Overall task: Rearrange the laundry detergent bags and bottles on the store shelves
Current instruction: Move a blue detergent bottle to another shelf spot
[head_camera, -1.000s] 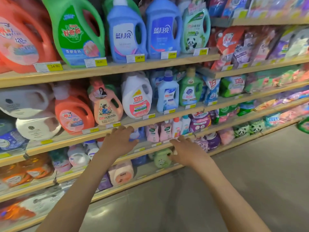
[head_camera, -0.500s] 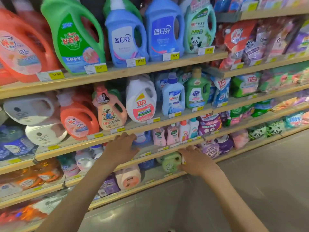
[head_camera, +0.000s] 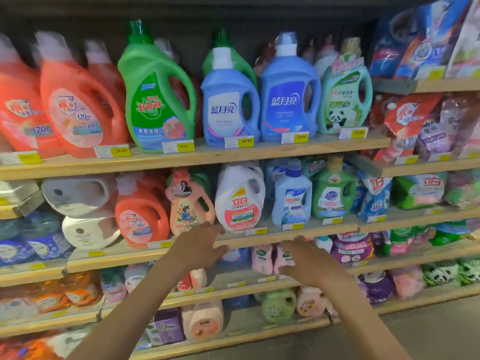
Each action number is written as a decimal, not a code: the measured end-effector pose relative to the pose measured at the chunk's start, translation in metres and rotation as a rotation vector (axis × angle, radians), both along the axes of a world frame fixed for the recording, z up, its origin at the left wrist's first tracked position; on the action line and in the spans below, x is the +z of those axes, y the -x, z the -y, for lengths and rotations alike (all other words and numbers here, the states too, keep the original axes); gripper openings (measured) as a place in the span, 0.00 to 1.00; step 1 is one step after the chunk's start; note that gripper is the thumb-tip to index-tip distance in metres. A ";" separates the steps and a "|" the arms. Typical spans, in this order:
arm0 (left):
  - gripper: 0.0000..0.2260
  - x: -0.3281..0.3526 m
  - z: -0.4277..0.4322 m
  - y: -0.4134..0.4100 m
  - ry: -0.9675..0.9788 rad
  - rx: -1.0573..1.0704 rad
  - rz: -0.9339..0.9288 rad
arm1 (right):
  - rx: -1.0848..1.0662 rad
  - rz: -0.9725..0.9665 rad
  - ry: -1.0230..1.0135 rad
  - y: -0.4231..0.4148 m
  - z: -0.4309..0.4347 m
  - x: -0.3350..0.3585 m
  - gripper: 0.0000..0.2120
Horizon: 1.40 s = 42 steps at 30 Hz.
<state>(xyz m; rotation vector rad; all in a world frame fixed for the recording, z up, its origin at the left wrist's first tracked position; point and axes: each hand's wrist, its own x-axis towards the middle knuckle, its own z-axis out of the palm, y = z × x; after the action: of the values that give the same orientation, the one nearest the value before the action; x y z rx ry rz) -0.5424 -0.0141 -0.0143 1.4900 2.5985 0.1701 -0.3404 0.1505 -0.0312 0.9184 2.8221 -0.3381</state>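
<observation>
With fingers spread and empty, your left hand (head_camera: 198, 247), the nearer one, is hovering just below the upright white bottle (head_camera: 239, 201) at its 1 o'clock.

"蓝月亮" on blue bottle (head_camera: 288, 105); "29.90" tag (head_camera: 246, 141)

The person reaches forward with both bare arms, the left forearm (head_camera: 135, 302) rising from the lower left and the right forearm (head_camera: 363, 313) from the lower right, so that the two converge toward the middle of the view. The left hand (head_camera: 200, 245) shows its back to the camera, its fingers straight, slightly spread and pointing up and to the right, holding nothing. The right hand (head_camera: 309, 263) sits a little lower, near it but apart, back also toward the camera, fingers loosely extended toward the left and likewise empty.
</observation>
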 end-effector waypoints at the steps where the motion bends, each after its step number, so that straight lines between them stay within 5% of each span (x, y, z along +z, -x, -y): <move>1: 0.20 0.004 -0.003 0.005 -0.019 0.006 -0.018 | 0.013 -0.007 -0.011 0.008 -0.006 0.005 0.31; 14: 0.19 0.087 -0.072 0.082 -0.568 0.168 -0.020 | 0.117 -0.213 -0.184 0.107 -0.090 0.133 0.31; 19: 0.20 0.106 -0.101 0.124 -0.603 0.157 -0.020 | 0.138 -0.326 -0.262 0.151 -0.112 0.174 0.23; 24: 0.16 0.128 -0.138 0.160 -0.741 0.148 0.084 | 0.149 -0.431 -0.349 0.186 -0.134 0.206 0.27; 37: 0.35 0.130 -0.193 0.212 -0.940 0.154 0.157 | 0.274 -0.592 -0.497 0.253 -0.191 0.244 0.34; 42: 0.36 0.140 -0.210 0.216 -0.979 0.108 0.246 | 0.391 -0.577 -0.363 0.281 -0.207 0.246 0.43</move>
<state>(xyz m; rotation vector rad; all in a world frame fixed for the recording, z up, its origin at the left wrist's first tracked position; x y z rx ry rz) -0.7588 0.1955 0.1259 1.3650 2.4560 1.7013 -0.6218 0.3571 0.2153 0.3174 3.5838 -0.0332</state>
